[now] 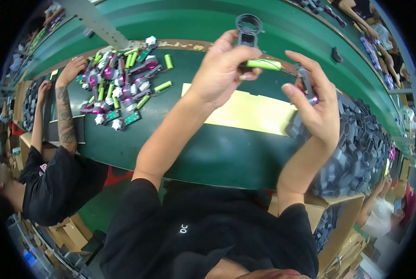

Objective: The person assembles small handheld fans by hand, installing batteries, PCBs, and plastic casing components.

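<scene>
The left hand (219,69) has its grip closed round a gray housing (248,28) and a green cell (266,64); the right hand (320,100) pinches a dark part (304,79), seemingly wired to the cell, though fingers hide the joins. The cell's visible length lies outside the housing, so this unit looks unfinished. A pile of wired parts (108,72) and a heap of gray shells (354,153) suggest much is left. A yellow sheet (249,111) lies between them on the green table (194,153); co-workers (61,186) sit either side.
</scene>
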{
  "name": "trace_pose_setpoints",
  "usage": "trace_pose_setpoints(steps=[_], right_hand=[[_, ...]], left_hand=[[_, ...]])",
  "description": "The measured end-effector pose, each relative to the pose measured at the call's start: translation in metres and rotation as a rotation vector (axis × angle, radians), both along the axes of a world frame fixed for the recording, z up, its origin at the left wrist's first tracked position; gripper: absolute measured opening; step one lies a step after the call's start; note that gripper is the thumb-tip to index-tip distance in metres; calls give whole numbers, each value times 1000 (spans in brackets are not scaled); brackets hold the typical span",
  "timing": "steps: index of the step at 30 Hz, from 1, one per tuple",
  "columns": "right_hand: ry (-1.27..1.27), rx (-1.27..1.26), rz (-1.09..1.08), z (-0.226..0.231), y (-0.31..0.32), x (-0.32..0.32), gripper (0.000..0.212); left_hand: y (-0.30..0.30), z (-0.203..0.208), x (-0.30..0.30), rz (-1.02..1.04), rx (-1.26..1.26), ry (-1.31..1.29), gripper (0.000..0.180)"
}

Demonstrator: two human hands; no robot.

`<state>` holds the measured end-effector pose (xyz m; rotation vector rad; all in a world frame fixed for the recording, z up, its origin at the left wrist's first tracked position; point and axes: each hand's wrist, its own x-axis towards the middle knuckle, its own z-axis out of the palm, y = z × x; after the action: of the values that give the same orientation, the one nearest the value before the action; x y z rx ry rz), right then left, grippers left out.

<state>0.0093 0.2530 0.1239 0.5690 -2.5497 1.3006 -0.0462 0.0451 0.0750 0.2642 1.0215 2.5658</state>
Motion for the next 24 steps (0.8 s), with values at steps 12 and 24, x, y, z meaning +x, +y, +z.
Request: trace_pose_setpoints(steps=[12, 24], right_hand=[[60, -135, -44, -20, -24, -14, 24], [273, -144, -276, -35, -45, -16, 17]], left_hand=[[8, 0, 7, 79, -122, 52, 38], [21, -6, 18, 112, -57, 241, 54]])
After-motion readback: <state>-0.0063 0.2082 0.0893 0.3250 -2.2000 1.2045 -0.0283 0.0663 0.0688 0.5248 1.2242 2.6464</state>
